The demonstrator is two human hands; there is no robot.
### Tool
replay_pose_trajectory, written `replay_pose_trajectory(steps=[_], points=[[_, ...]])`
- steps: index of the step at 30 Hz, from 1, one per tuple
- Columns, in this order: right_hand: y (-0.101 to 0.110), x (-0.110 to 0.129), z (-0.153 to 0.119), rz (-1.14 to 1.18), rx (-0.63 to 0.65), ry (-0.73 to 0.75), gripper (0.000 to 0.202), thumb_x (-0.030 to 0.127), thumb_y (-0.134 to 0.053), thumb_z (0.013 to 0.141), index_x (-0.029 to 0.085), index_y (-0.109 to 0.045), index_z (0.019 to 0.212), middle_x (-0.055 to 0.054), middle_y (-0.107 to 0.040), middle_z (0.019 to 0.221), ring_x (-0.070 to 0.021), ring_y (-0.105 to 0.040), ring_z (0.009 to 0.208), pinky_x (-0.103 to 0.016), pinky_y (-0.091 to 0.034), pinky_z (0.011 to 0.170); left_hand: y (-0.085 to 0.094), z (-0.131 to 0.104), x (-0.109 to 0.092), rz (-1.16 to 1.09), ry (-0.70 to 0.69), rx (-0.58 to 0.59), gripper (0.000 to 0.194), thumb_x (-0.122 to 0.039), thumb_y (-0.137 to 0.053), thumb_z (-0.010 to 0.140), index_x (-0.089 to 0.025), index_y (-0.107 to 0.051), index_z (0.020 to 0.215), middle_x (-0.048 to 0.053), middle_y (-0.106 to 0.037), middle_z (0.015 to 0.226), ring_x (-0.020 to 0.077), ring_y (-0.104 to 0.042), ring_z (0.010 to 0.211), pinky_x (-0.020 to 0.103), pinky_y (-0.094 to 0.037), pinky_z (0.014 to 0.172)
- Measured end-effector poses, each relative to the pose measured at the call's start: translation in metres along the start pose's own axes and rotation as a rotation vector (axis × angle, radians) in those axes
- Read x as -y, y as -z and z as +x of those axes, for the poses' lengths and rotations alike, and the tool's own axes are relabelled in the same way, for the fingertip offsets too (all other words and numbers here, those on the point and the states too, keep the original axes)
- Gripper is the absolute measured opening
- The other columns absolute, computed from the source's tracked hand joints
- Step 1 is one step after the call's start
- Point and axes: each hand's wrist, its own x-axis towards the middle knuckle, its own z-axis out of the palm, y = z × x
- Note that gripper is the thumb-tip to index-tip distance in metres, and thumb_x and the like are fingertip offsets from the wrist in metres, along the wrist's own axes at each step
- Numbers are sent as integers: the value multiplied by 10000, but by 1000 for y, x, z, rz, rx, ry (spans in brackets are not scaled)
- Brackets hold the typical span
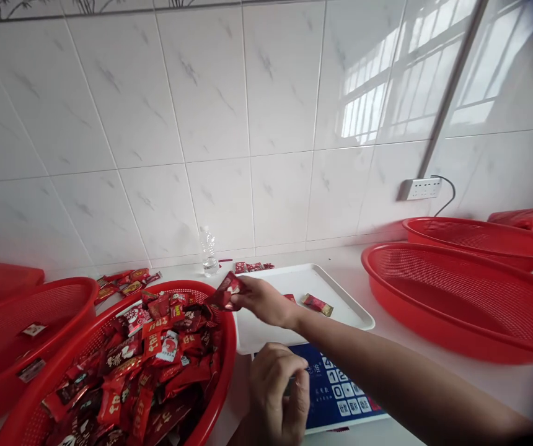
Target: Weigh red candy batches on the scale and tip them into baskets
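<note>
We hold a glossy dark-red wrapped packet (226,292) in our right hand (264,301), the grip closed on it between thumb and fingers, at the far right edge of a big red plastic mesh basket (227,362) heaped with small red wrapped packets (140,365). We cannot tell whether the held packet touches the basket's rim. Our left hand (278,390) is nearer to us, its fingers curled, in front of the blue keypad panel (315,416) of a scale; we cannot tell whether that grip has anything in it. Behind the panel we see a shallow white rectangular tray (341,294), with our right wrist across it; on it lie a red-and-gold packet (317,305) and another red piece partly hidden by the wrist. A clear plastic bottle (209,251) stands on the white worktop (350,257) near the white-tiled wall (285,80), between a loose pile of red packets (127,284) and a short row of red-and-white packets (253,267) behind the tray. To our left sits a second red mesh basket (48,297) with a few packets; to our right, a wide red mesh basket (457,297).
</note>
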Motion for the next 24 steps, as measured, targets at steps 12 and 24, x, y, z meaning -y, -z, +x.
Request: replay_pose_trajectory(steps=[12, 24], points=[[23, 8, -116, 639, -233, -170, 336, 486, -508, 847, 175, -601, 936, -30, -621, 842, -158, -583, 795, -305, -481, 738, -25, 1, 10, -132, 517, -257, 407, -407, -545, 867, -193, -490, 1209, 126, -636, 1107, 192, -679, 858, 266, -575, 710], [41, -40, -133, -257, -692, -194, 313, 354, -390, 918, 251, -608, 1117, -69, -641, 1087, -197, -609, 993, -333, -492, 846, -4, 10, 28, 428, 243, -71, 310, -265, -471, 905, -215, -528, 1207, 131, -554, 1251, 251, -597, 1075, 338, -575, 749]])
